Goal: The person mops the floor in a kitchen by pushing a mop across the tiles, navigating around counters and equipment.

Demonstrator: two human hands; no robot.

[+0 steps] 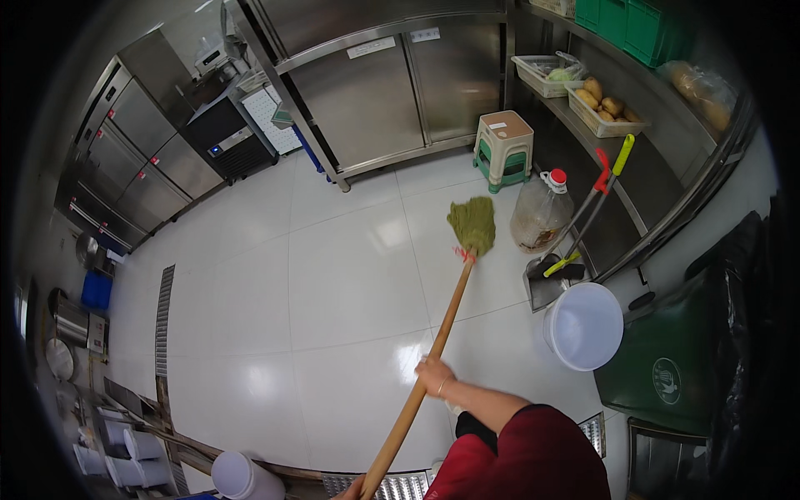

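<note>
A broom with a long wooden handle (pixel 406 419) runs from the bottom edge up across the floor. Its olive-green fibre head (pixel 473 224) rests on the white tiles, tied with red string at the neck. Partway along the handle, my right hand (pixel 435 376) is wrapped around the wood, with a bracelet at the wrist. My left hand (pixel 352 490) grips the handle lower down, mostly cut off by the bottom edge. To the right of the broom head stands a large clear plastic jug (pixel 542 212) with a red cap.
A dustpan (pixel 541 284) with a brush, a white bucket (pixel 584 326) and a green waste bin (pixel 662 350) line the right side. A stool (pixel 504 149) stands before the steel cabinet (pixel 356 106). Floor drain grates (pixel 164 319) and a white bucket (pixel 240 476) are at left and bottom.
</note>
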